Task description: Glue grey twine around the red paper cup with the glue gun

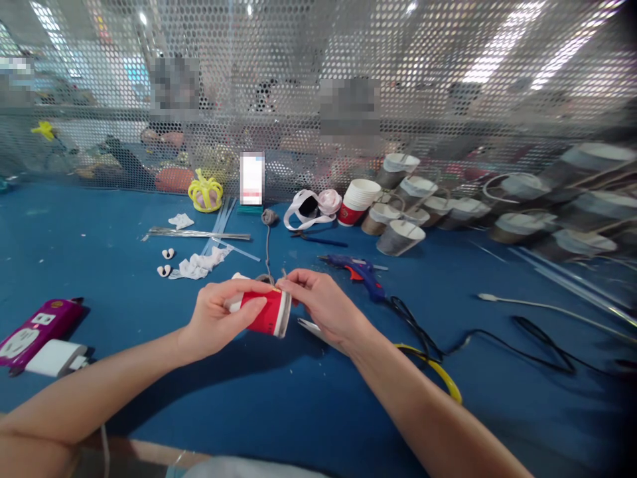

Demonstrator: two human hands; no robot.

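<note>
My left hand (212,322) is wrapped round a red paper cup (266,313), which is tipped on its side with one end facing right. At that end, my right hand (318,295) has thumb and fingers pinched together on a strand of grey yarn (269,255). This strand runs back over the table to a small grey ball (269,216). Part of the yarn lies behind the cup, hidden by the fingers. Beneath my right wrist lies a pair of scissors (440,375), its yellow handle and blade tips showing on either side.
A blue glue gun (365,275) with a black cord lies right of my hands; behind it are pliers (321,240) and stacked paper cups (359,196). Several grey-wrapped cups (401,238) stand back right. A purple power strip (42,328) sits left; a phone (251,178) stands behind.
</note>
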